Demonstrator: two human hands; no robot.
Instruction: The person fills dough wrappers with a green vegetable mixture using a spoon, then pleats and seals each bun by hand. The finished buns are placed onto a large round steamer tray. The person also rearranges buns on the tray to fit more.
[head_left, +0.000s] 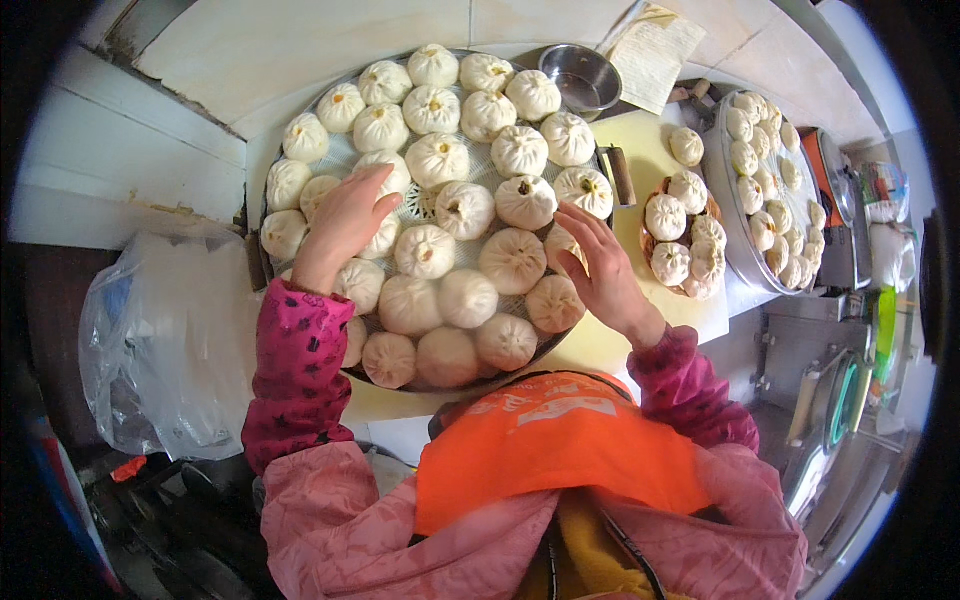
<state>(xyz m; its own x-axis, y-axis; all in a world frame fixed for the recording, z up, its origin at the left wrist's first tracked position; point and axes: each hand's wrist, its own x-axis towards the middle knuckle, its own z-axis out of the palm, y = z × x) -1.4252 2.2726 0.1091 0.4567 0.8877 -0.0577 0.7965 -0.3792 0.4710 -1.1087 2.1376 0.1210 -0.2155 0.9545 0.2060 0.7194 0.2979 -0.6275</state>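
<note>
In front of me a round steamer tray (424, 202) with a mesh liner is filled with pleated steamed buns (439, 160), several with filling showing at the top. My left hand (346, 217) reaches over the buns at the tray's left side, thumb apart from its fingers, partly hiding the buns beneath. My right hand (606, 274) is at the right rim, fingers spread, next to a partly covered bun (562, 247) and below a bun with dark filling (526, 201). Neither hand appears to grip a bun; whether the fingertips touch one is unclear.
To the right stand a small basket of buns (670, 262), a single bun (686, 146) and a second steamer tray (739, 225) of buns. A metal bowl (581, 77) and a paper notebook (654, 54) lie at the back. Plastic bags (172, 345) hang left.
</note>
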